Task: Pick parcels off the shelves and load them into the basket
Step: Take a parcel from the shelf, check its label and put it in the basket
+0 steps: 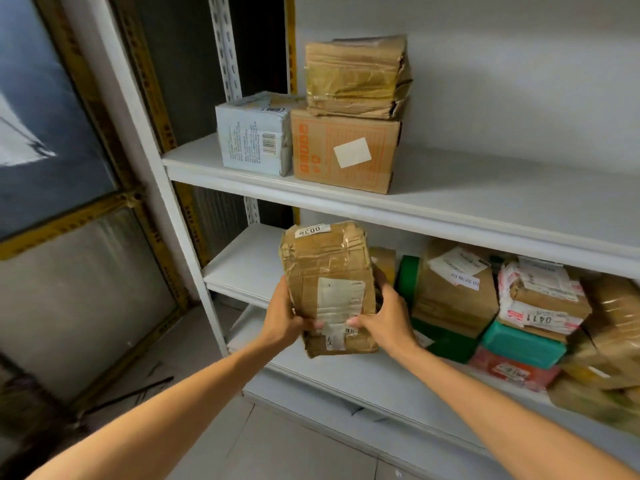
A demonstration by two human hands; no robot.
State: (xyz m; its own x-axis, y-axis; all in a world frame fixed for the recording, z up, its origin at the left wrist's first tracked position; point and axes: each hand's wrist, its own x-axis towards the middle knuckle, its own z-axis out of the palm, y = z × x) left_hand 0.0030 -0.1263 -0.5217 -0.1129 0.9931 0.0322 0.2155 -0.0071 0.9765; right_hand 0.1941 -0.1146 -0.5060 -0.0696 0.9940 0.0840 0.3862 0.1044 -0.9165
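Furthest left, our left hand [282, 315] grips the lower left edge of the taped brown parcel [329, 271], thumb on the front face. Its fingers curl behind the parcel, out of sight. The parcel stands upright in the air, just in front of the middle shelf [242, 265]. Our right hand [389, 317] mirrors this, thumb pressed on the label and fingers [381, 284] wrapped round the right edge. Both holds sit low, so this tall, crushed parcel could tip away from us, and glossy tape may let it slip. Swinging right could knock the pile of parcels [502, 306]. Its far-right end is smeared, so we can't quite tell how those boxes sit. The basket is out of view.
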